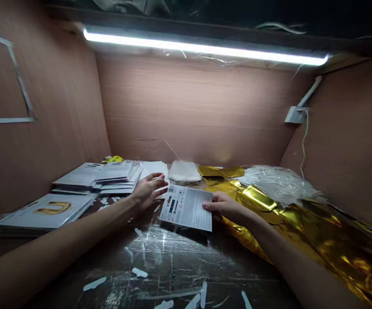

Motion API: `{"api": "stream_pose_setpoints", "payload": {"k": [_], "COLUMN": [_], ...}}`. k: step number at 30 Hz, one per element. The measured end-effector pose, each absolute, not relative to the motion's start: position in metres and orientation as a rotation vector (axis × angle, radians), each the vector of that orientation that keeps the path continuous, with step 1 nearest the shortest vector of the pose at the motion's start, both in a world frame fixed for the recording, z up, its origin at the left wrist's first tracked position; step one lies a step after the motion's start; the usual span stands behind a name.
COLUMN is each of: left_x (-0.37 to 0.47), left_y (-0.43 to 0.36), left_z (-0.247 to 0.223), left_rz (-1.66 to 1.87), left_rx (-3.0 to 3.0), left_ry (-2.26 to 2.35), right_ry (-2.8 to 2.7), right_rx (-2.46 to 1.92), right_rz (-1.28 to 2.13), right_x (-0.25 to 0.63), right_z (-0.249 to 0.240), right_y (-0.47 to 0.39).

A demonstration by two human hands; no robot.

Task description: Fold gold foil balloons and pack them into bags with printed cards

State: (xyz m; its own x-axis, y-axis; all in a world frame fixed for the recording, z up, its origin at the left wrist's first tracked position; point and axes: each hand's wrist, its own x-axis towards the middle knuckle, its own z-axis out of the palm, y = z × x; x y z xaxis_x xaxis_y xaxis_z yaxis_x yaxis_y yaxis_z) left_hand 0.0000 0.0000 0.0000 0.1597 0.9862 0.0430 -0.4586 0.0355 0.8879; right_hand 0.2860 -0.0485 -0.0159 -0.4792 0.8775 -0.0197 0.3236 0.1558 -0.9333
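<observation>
The card (189, 208) is at the frame's centre, pinched at its right edge by the right hand (223, 206); the left hand (150, 189) hovers open by its upper left. Gold foil (257, 199) borders the right; dark tabletop (160, 257) opens below.

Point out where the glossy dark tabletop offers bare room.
Glossy dark tabletop shows between the white printed card in the right hand and small white scraps nearer the camera. White card stacks crowd the left; shiny gold foil the right.
</observation>
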Motion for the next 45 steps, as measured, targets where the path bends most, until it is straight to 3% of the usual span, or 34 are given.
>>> {"api": "stream_pose_setpoints", "payload": {"k": [5,22,41,45], "left_x": [0.011,-0.005,0.001,-0.001], "left_y": [-0.016,-0.005,-0.017,-0.016], "left_z": [-0.007,-0.011,-0.009,-0.01], "left_rz": [1.114,1.324,1.131,1.134], "left_rx": [0.981,0.932,0.917,0.908], "left_ry": [0.702,0.759,0.774,0.739], "right_ry": [-1.938,-1.755,-1.601,-1.581], "right_rx": [-1.183,-1.171,-1.164,-1.202], "right_rz": [1.355,1.267,1.184,1.308], "right_x": [0.279,0.281,0.278,0.285], "right_z": [-0.021,-0.011,-0.019,-0.018], "right_y": [-0.05,-0.055,-0.05,-0.05]}}
